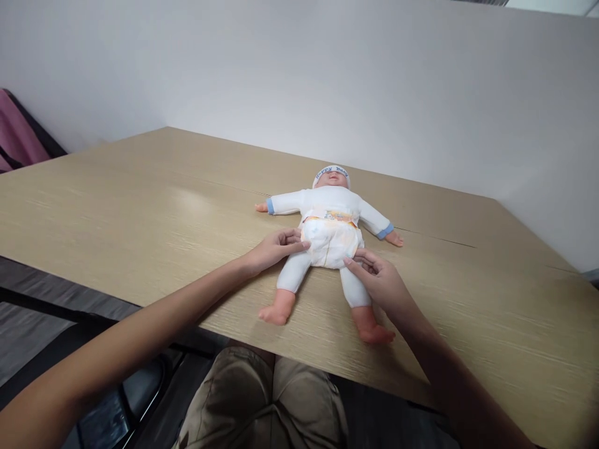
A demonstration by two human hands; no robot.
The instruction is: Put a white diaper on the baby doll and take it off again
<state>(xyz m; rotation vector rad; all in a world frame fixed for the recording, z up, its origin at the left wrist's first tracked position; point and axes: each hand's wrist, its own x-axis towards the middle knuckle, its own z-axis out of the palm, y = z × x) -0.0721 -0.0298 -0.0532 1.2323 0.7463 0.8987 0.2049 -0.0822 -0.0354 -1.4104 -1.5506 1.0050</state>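
A baby doll (331, 199) in a white suit with blue cuffs lies on its back on the table, its feet toward me. Around its hips is a white diaper (327, 243) with a printed orange waistband. My left hand (279, 246) is at the diaper's left leg edge, thumb and fingers closed on it. At the opposite leg edge, my right hand (374, 274) pinches the diaper between thumb and fingers. The fingertips of both hands are partly hidden by the diaper and the doll's legs. A white cap with blue lettering covers the doll's head.
The wooden table (163, 218) reaches back to a pale wall (262, 75). Thin seam lines cross its top. A pink and black item (23, 131) stands beyond the far left edge. My knees (262, 399) are under the front edge, beside a black chair (145, 380).
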